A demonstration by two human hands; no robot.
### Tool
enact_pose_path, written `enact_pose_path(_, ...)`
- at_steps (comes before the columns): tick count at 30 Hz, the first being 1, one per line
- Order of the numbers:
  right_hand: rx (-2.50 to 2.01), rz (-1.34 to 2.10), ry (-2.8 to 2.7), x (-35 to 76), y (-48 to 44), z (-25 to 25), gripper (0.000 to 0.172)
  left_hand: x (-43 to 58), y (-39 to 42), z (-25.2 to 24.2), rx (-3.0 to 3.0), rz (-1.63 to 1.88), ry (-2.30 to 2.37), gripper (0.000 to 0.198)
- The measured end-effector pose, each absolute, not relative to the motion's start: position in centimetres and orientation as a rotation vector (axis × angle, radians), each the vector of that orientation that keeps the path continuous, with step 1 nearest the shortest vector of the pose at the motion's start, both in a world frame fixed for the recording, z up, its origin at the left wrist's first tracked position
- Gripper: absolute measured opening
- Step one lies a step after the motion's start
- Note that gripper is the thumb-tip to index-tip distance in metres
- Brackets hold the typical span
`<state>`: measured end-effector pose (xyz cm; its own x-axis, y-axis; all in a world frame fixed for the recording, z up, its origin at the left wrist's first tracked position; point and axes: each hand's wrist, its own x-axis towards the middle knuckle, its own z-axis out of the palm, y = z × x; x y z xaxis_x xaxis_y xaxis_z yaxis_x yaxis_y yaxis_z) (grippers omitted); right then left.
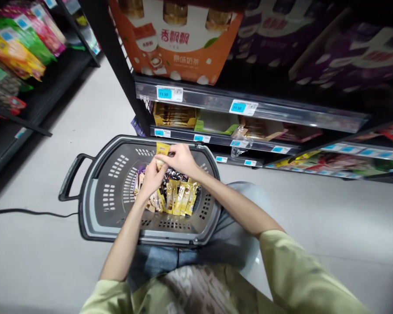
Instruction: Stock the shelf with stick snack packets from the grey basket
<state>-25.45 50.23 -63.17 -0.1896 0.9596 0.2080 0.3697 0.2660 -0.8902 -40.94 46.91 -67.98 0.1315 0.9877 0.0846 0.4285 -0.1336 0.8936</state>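
Observation:
Over a grey shopping basket, both of my hands meet at a yellow packet that stands upright between them. My left hand grips its lower part. The fingers of my right hand pinch it from the other side, close to my left fingertips. Inside the basket, below my hands, several yellow stick packets lie side by side. Beige and purple packets are to their left, and dark shiny ones are behind, partly hidden by my hands.
A shelf with price tags rises ahead, holding an orange carton. Below it are an open yellow box and a green box. The basket's handle sticks out left. Another shelf with bagged goods stands at the far left.

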Motion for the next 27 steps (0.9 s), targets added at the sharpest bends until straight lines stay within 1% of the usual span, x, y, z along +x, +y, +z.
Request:
enact_pose_path(2, -1.217, 0.934, -1.703, -25.6, 50.4, -63.4, 0.032, -41.1, 47.2, -68.0, 1.661, 0.972, 1.367, 0.028)
enact_pose_path(5, -1.152, 1.102, -1.464, -25.2, 51.2, -63.4, 0.028, -41.1, 47.4, -67.9, 1.552, 0.946, 1.214, 0.035)
enact_pose_path(7, -1.115, 1.181, -1.260, -24.6, 51.9, -63.2, 0.032, -41.0, 47.4, -67.8, 1.423, 0.919, 1.097, 0.039)
enact_pose_path(11, -1.105, 1.179, -0.987, -24.0, 52.6, -62.8, 0.037, -40.8, 47.3, -68.2, 1.308, 0.916, 1.032, 0.039)
enact_pose_path(27, -1.072, 1.392, -1.054, -24.9, 51.6, -63.3, 0.042, -40.0, 46.8, -68.5, 1.307, 0.960, 1.015, 0.045)
